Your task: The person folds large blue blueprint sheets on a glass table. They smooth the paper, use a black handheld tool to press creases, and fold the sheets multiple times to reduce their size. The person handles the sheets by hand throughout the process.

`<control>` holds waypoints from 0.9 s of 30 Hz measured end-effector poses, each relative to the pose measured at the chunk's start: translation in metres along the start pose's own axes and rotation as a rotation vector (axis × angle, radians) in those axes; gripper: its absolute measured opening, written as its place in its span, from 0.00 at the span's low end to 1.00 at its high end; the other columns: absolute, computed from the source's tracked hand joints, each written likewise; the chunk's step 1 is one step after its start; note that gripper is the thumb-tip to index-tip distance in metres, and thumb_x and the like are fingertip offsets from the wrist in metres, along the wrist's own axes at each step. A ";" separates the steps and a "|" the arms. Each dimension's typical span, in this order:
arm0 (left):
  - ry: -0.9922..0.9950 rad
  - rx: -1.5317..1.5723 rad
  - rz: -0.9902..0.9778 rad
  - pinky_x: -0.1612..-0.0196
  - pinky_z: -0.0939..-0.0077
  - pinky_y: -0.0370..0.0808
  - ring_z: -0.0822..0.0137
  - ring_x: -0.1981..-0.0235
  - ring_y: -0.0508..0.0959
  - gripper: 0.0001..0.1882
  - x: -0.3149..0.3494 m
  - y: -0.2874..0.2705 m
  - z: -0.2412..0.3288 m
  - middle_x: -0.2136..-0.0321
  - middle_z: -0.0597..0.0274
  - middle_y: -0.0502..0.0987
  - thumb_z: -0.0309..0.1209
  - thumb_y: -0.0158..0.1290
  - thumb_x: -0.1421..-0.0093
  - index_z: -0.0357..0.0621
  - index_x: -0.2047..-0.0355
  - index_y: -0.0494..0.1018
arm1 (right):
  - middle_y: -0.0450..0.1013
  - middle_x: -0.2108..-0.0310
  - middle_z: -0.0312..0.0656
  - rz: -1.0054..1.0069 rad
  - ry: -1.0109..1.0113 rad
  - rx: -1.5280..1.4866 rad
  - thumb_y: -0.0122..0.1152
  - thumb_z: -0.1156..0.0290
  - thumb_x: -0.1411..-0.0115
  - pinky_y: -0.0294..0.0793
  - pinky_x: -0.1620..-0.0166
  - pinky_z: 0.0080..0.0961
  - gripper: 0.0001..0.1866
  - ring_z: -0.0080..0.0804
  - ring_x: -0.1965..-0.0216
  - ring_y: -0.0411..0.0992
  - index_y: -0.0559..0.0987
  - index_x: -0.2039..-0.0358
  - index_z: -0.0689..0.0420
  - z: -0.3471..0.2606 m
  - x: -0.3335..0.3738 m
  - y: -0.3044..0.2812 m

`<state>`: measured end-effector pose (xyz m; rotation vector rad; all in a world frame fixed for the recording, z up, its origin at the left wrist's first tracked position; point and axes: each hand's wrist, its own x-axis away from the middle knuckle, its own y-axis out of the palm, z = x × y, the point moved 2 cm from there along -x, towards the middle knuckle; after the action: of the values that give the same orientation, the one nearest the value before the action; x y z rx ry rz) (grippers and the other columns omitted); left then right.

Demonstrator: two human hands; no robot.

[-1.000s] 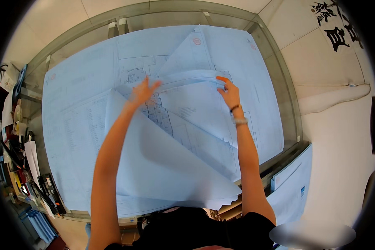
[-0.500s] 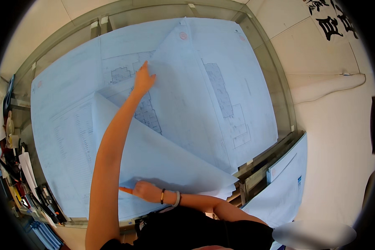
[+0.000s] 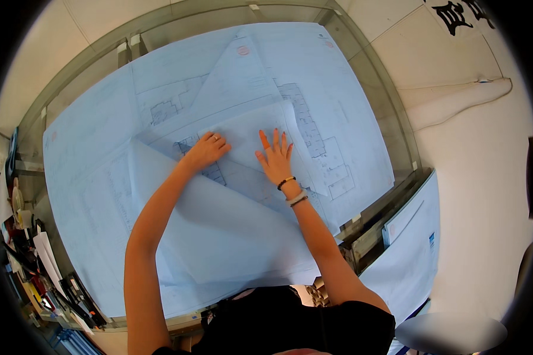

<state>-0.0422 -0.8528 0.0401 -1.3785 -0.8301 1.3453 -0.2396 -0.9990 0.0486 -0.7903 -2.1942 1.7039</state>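
Observation:
Large bluish-white drawing sheets (image 3: 89,177) with thin printed floor plans lie stacked on a glass-topped table (image 3: 385,118). One sheet is partly folded over; its folded flap (image 3: 249,121) lies at the middle of the stack. My left hand (image 3: 209,149), a ring on one finger, is closed with bent fingers at the flap's left part, on the paper. To its right, my right hand (image 3: 275,158) rests flat on the flap with fingers spread, bracelets at the wrist. Nearer my body, another turned-over part of paper (image 3: 231,236) slopes down to the right, under my right forearm.
Pens, tape and other stationery (image 3: 47,266) crowd the table's left side. Blue folders (image 3: 71,340) sit below at the lower left. More large sheets (image 3: 405,248) stand beside the table's right edge. A cable (image 3: 467,115) lies on the pale surface at the right.
My left hand has drawn back toward me from farther up the sheet. My right hand has moved up from the near edge and spread its fingers. A flap now lies folded over mid-stack.

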 end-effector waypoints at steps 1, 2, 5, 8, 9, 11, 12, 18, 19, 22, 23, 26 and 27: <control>-0.017 0.032 -0.038 0.45 0.61 0.65 0.56 0.54 0.70 0.17 -0.002 -0.003 0.004 0.63 0.59 0.71 0.20 0.51 0.53 0.43 0.60 0.70 | 0.46 0.31 0.49 0.012 -0.001 0.028 0.45 0.50 0.35 0.36 0.35 0.61 0.31 0.51 0.31 0.43 0.57 0.33 0.42 0.007 0.002 0.011; -0.034 0.064 -0.076 0.44 0.61 0.64 0.56 0.53 0.69 0.17 -0.004 -0.006 0.008 0.61 0.58 0.71 0.22 0.52 0.53 0.43 0.59 0.70 | 0.46 0.31 0.49 0.024 -0.003 0.055 0.45 0.49 0.35 0.35 0.35 0.62 0.31 0.50 0.31 0.43 0.57 0.33 0.41 0.010 0.005 0.021; -0.164 0.189 -0.110 0.40 0.58 0.60 0.51 0.43 0.64 0.26 -0.012 -0.022 0.022 0.47 0.54 0.67 0.28 0.55 0.52 0.43 0.49 0.68 | 0.45 0.31 0.48 0.053 -0.005 0.071 0.44 0.48 0.35 0.35 0.35 0.62 0.31 0.49 0.30 0.42 0.57 0.33 0.40 0.007 0.005 0.028; -0.306 0.057 0.081 0.35 0.51 0.53 0.48 0.35 0.54 0.37 -0.017 -0.012 0.029 0.35 0.51 0.54 0.37 0.58 0.48 0.43 0.39 0.61 | 0.46 0.31 0.47 0.049 -0.002 0.058 0.45 0.48 0.35 0.35 0.35 0.62 0.31 0.49 0.30 0.42 0.57 0.33 0.40 0.003 0.006 0.026; -0.361 0.052 0.089 0.35 0.48 0.50 0.48 0.33 0.51 0.38 -0.020 -0.008 0.030 0.34 0.51 0.50 0.41 0.57 0.47 0.44 0.37 0.58 | 0.46 0.31 0.47 0.044 -0.002 0.056 0.45 0.48 0.35 0.35 0.35 0.63 0.31 0.50 0.30 0.42 0.57 0.33 0.40 0.003 0.005 0.025; -0.469 0.045 0.105 0.34 0.44 0.46 0.48 0.31 0.45 0.42 -0.022 0.001 0.033 0.31 0.51 0.44 0.48 0.55 0.43 0.47 0.34 0.53 | 0.46 0.31 0.47 0.039 0.014 0.077 0.44 0.50 0.35 0.35 0.35 0.61 0.31 0.49 0.30 0.42 0.57 0.33 0.41 0.004 0.005 0.026; -0.493 0.036 0.094 0.34 0.43 0.45 0.48 0.31 0.45 0.43 -0.019 0.011 0.032 0.31 0.50 0.44 0.51 0.55 0.44 0.48 0.34 0.53 | 0.46 0.31 0.46 0.038 0.017 0.086 0.44 0.50 0.35 0.36 0.34 0.60 0.31 0.49 0.30 0.42 0.57 0.33 0.42 0.002 0.003 0.025; -0.567 0.036 -0.030 0.34 0.41 0.42 0.47 0.30 0.41 0.46 -0.015 0.030 0.028 0.31 0.50 0.41 0.60 0.48 0.43 0.50 0.31 0.47 | 0.53 0.33 0.41 -0.036 -0.416 -0.192 0.41 0.56 0.32 0.37 0.33 0.52 0.28 0.41 0.31 0.47 0.57 0.33 0.47 -0.037 -0.054 0.034; -0.566 0.055 -0.050 0.34 0.41 0.42 0.46 0.30 0.41 0.48 -0.013 0.030 0.028 0.31 0.49 0.40 0.61 0.48 0.43 0.49 0.31 0.46 | 0.54 0.33 0.40 -0.027 -0.402 -0.147 0.42 0.56 0.32 0.39 0.33 0.53 0.28 0.39 0.31 0.48 0.57 0.33 0.46 -0.036 -0.064 0.036; -0.717 0.079 -0.075 0.34 0.41 0.41 0.43 0.31 0.38 0.53 0.005 0.025 0.019 0.32 0.41 0.38 0.65 0.48 0.45 0.44 0.31 0.42 | 0.56 0.34 0.38 -0.003 -0.290 -0.061 0.43 0.55 0.33 0.43 0.33 0.52 0.29 0.34 0.32 0.50 0.55 0.33 0.45 0.015 -0.094 0.048; -0.801 0.085 -0.077 0.34 0.41 0.40 0.42 0.31 0.37 0.55 0.013 0.022 0.019 0.32 0.38 0.36 0.66 0.48 0.46 0.43 0.31 0.41 | 0.56 0.34 0.38 -0.002 -0.217 -0.072 0.43 0.54 0.33 0.43 0.33 0.51 0.30 0.34 0.32 0.51 0.55 0.32 0.45 0.037 -0.104 0.046; -1.056 0.043 -0.234 0.35 0.39 0.37 0.33 0.32 0.35 0.59 0.031 0.011 0.017 0.34 0.27 0.32 0.68 0.47 0.47 0.41 0.31 0.36 | 0.53 0.32 0.41 -0.105 -0.108 -0.080 0.51 0.45 0.39 0.41 0.33 0.50 0.38 0.37 0.30 0.46 0.53 0.32 0.43 0.071 -0.128 0.026; -1.064 0.046 -0.254 0.35 0.38 0.36 0.31 0.33 0.34 0.59 0.033 0.009 0.017 0.35 0.25 0.32 0.68 0.47 0.47 0.41 0.31 0.35 | 0.52 0.32 0.42 -0.144 -0.073 -0.075 0.53 0.43 0.41 0.41 0.32 0.50 0.41 0.38 0.30 0.45 0.53 0.32 0.43 0.076 -0.137 0.020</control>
<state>-0.0557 -0.8207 0.0235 -0.3992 -1.5732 1.8558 -0.1605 -1.1336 0.0253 -0.5804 -2.3147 1.6137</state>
